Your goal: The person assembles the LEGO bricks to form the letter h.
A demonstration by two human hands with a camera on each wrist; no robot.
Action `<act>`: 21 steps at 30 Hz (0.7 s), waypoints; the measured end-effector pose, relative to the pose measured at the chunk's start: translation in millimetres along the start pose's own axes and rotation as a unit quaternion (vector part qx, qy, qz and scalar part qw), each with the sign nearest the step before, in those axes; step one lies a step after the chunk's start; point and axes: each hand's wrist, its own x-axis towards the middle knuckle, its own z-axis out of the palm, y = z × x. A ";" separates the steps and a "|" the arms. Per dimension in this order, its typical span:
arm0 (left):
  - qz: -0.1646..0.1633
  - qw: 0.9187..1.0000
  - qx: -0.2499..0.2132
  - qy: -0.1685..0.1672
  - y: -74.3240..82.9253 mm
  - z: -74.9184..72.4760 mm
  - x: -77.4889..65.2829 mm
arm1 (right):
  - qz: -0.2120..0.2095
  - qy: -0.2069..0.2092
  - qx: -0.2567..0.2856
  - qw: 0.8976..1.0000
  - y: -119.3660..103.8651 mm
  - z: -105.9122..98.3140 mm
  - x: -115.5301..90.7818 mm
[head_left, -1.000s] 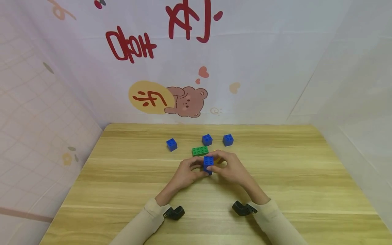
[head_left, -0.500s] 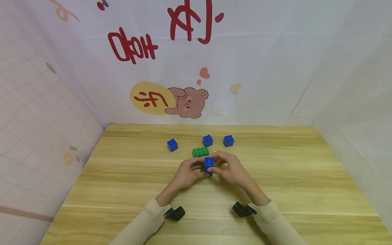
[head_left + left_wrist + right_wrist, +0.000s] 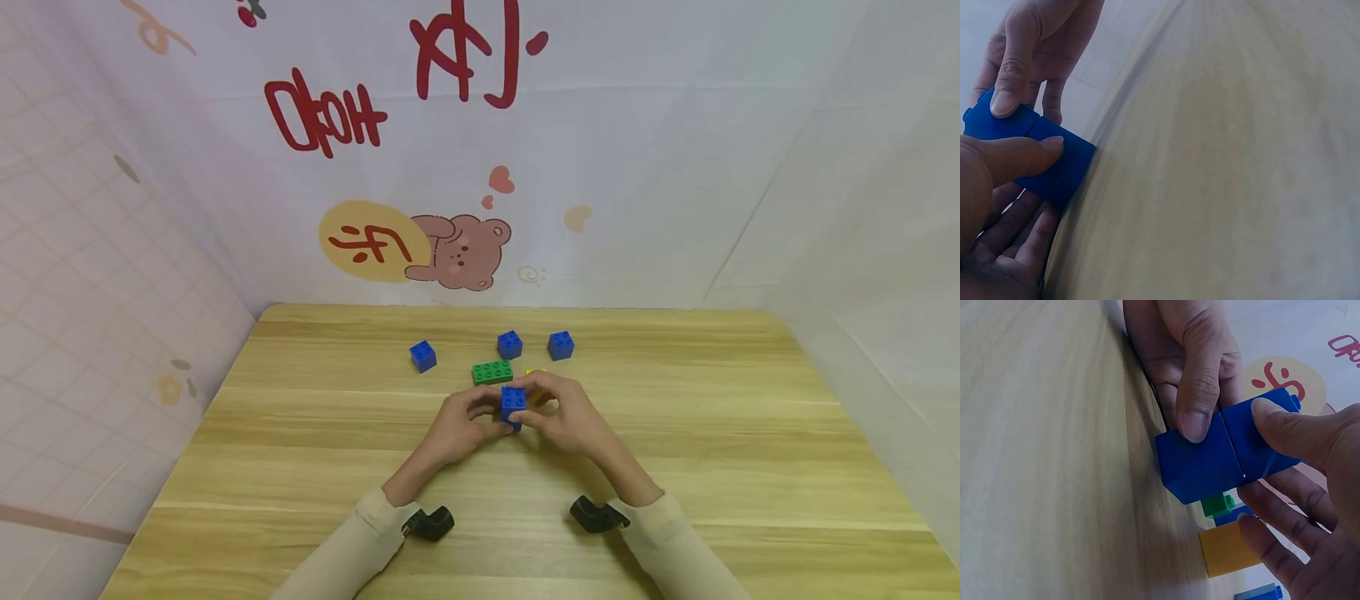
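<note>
From where I stand, the relation that counts is an upright one: an upper blue brick (image 3: 513, 397) sits squarely over a lower blue brick (image 3: 1200, 469), their shared long axis running up from the counter (image 3: 720, 417), directly between the two hands. Neither hand is nearer; both touch the pair. The left hand (image 3: 461, 425) grasps the lower brick from its left, thumb flat against a side face. The right hand (image 3: 564, 408) grasps the upper one from its right, its grip just above the other. From the right wrist a thin seam shows between the bricks, with a sliver of light at one end, so I'd judge they may not be pressed fully together. Whether the lower one rests on the counter or hangs just above it, I can't tell.

The bricks are smooth, hard-looking plastic cubes, sharp at the edges, with four round studs on top. Beyond the hands lie a longer green brick (image 3: 492, 372) with two rows of studs, a yellow brick (image 3: 536, 372) half hidden by the right hand, and three loose blue bricks (image 3: 510, 345) spread along the back. Under them the counter shows pale, streaky wood grain; behind hangs softly creased white cloth printed with a pink bear (image 3: 468, 252).
</note>
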 end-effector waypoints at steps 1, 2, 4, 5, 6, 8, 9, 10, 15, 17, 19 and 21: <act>0.001 1.000 -0.001 0.000 0.1 0.0 0.1 | -0.001 0.000 0.000 1.000 0.4 0.1 -0.1; 0.002 1.000 -0.001 0.000 0.0 0.0 0.2 | -0.003 0.001 0.000 1.000 0.7 0.2 -0.1; 0.003 1.000 0.000 0.000 -0.1 -0.1 0.3 | -0.003 0.002 0.000 1.000 0.8 0.3 -0.1; 0.003 1.000 0.002 0.000 -0.3 -0.2 0.3 | -0.002 0.001 0.000 1.000 0.8 0.4 -0.1; 0.002 1.000 0.003 0.001 -0.5 -0.3 0.4 | -0.001 0.001 0.000 1.000 0.6 0.5 -0.2; 0.001 1.000 0.005 0.000 -0.2 -0.2 0.8 | -0.001 0.002 0.000 1.000 -0.1 0.1 -0.4; 0.000 1.000 0.006 -0.001 -0.1 -0.2 1.1 | 0.000 0.002 0.002 1.000 -0.5 -0.1 -0.6; 0.000 1.000 0.007 -0.001 0.0 -0.1 1.2 | 0.000 0.002 0.002 1.000 -1.0 -0.1 -0.7; 0.006 1.000 0.011 0.003 -0.9 0.6 1.8 | -0.007 0.005 0.000 1.000 -1.8 0.6 -1.1; 0.007 1.000 0.011 0.005 -1.3 0.9 1.8 | -0.006 0.004 -0.002 1.000 -1.3 0.9 -1.1; 0.003 1.000 0.010 0.005 -1.1 0.8 1.3 | -0.004 0.004 -0.001 1.000 -1.2 1.1 -1.4; 0.003 1.000 0.009 0.004 -0.4 0.8 0.2 | 0.000 0.003 -0.001 1.000 -1.2 1.1 -1.9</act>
